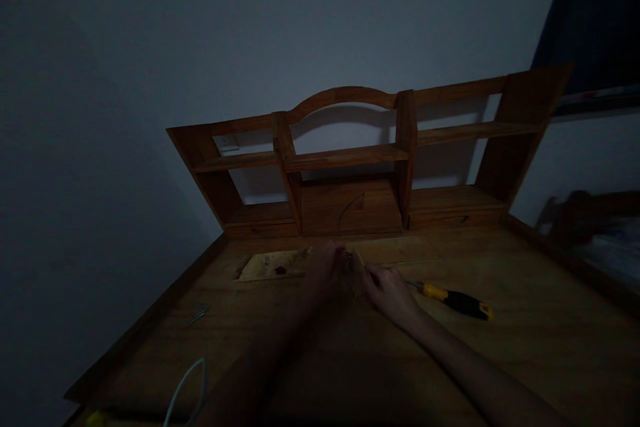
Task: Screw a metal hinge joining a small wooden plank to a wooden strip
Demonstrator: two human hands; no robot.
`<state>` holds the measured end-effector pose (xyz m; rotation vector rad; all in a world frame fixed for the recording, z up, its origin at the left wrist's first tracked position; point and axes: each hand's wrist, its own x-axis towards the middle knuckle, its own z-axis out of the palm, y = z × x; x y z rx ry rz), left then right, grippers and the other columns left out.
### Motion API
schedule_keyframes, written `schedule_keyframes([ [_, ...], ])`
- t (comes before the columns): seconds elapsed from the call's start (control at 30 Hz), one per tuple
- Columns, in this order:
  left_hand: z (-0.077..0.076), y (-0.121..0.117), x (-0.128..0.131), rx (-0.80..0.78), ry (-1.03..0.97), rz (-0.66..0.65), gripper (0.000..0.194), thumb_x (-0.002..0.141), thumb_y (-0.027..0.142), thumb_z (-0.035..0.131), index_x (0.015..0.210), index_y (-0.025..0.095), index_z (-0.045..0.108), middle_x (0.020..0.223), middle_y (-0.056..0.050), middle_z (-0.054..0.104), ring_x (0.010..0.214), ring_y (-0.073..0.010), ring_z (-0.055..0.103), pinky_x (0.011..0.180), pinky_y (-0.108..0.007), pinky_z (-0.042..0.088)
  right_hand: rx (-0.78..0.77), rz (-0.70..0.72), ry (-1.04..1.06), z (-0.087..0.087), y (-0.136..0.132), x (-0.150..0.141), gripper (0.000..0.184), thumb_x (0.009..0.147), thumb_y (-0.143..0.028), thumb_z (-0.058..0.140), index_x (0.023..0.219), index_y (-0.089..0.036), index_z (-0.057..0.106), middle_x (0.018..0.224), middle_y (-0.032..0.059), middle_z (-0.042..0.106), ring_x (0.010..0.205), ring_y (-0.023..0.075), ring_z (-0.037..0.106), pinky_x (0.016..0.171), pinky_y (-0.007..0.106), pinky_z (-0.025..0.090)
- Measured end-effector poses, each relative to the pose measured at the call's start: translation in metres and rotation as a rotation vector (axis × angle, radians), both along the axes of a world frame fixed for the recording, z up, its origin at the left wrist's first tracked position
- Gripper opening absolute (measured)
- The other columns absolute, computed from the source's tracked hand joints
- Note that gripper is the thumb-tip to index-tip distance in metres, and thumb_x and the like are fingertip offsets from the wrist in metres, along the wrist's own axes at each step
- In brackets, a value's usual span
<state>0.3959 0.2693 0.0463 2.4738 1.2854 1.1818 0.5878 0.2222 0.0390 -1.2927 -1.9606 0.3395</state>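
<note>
My left hand (323,270) is closed at the middle of the wooden desk (310,373). Its fingertips are dark and blurred, so what they grip cannot be made out. Facing it, my right hand (393,290) pinches a thin, flat, pale piece (358,260), whose kind does not show in this dim light. The two hands are close together with the piece between them. Beside my right hand lies a screwdriver (463,303) with a black and yellow handle, its shaft partly hidden behind the fingers. A rough pale patch (267,265) with dark spots is left of my left hand.
A wooden shelf unit (345,159) with an arched top stands along the desk's back, against the wall (300,20). Several thin metal pieces, perhaps screws (199,315), lie at the left. A white cable (176,392) loops near the front left edge.
</note>
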Motion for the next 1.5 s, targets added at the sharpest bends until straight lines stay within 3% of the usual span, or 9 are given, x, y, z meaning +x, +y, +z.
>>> schedule_keyframes([
  [0.1, -0.006, 0.0, -0.008, 0.018, 0.031, -0.014, 0.017, 0.103, 0.026, 0.039, 0.104, 0.021, 0.055, 0.098, -0.006, 0.062, 0.091, -0.0185, 0.058, 0.081, -0.033, 0.048, 0.032, -0.027, -0.051, -0.001, -0.002, -0.002, 0.031, 0.1, -0.031, 0.041, 0.08, -0.02, 0.062, 0.069, 0.0024, 0.068, 0.061, 0.0155, 0.065, 0.058, 0.026, 0.032],
  [0.4, -0.001, -0.004, -0.005, 0.011, 0.18, -0.086, 0.013, 0.101, 0.025, 0.045, 0.108, 0.02, 0.055, 0.103, -0.007, 0.062, 0.095, -0.0201, 0.059, 0.082, -0.034, 0.048, 0.105, -0.051, -0.211, 0.006, -0.005, -0.002, 0.029, 0.1, -0.029, 0.044, 0.081, -0.019, 0.063, 0.068, 0.0019, 0.069, 0.058, 0.0145, 0.065, 0.057, 0.026, 0.032],
  [0.7, -0.001, -0.01, -0.003, -0.002, 0.167, -0.041, 0.016, 0.103, 0.027, 0.04, 0.105, 0.019, 0.053, 0.101, -0.008, 0.061, 0.092, -0.0213, 0.058, 0.082, -0.037, 0.048, 0.118, -0.07, -0.402, 0.016, -0.015, -0.006, 0.024, 0.098, -0.03, 0.047, 0.092, -0.018, 0.067, 0.075, 0.0056, 0.073, 0.062, 0.0176, 0.067, 0.057, 0.03, 0.03],
  [1.0, 0.001, -0.02, 0.001, 0.062, 0.267, -0.005, 0.025, 0.105, 0.026, 0.029, 0.102, 0.018, 0.052, 0.099, -0.008, 0.058, 0.09, -0.02, 0.055, 0.082, -0.035, 0.047, 0.131, -0.055, -0.388, 0.012, -0.015, -0.009, 0.027, 0.099, -0.031, 0.046, 0.089, -0.018, 0.068, 0.076, 0.0068, 0.074, 0.065, 0.018, 0.068, 0.059, 0.03, 0.033],
  [1.33, 0.003, -0.02, 0.0, 0.07, 0.261, 0.033, 0.021, 0.105, 0.028, 0.034, 0.1, 0.019, 0.052, 0.099, -0.007, 0.059, 0.092, -0.0205, 0.056, 0.08, -0.034, 0.046, 0.135, -0.086, -0.362, 0.007, -0.012, -0.007, 0.029, 0.099, -0.033, 0.045, 0.093, -0.018, 0.069, 0.073, 0.0074, 0.074, 0.059, 0.0185, 0.066, 0.057, 0.03, 0.029],
  [1.5, 0.005, -0.022, 0.001, 0.076, 0.277, 0.031, 0.019, 0.105, 0.029, 0.034, 0.102, 0.019, 0.05, 0.099, -0.007, 0.059, 0.092, -0.021, 0.057, 0.079, -0.034, 0.045, 0.113, -0.073, -0.266, 0.004, -0.011, -0.006, 0.03, 0.098, -0.034, 0.046, 0.085, -0.019, 0.068, 0.071, 0.0052, 0.072, 0.06, 0.0163, 0.066, 0.059, 0.027, 0.031],
])
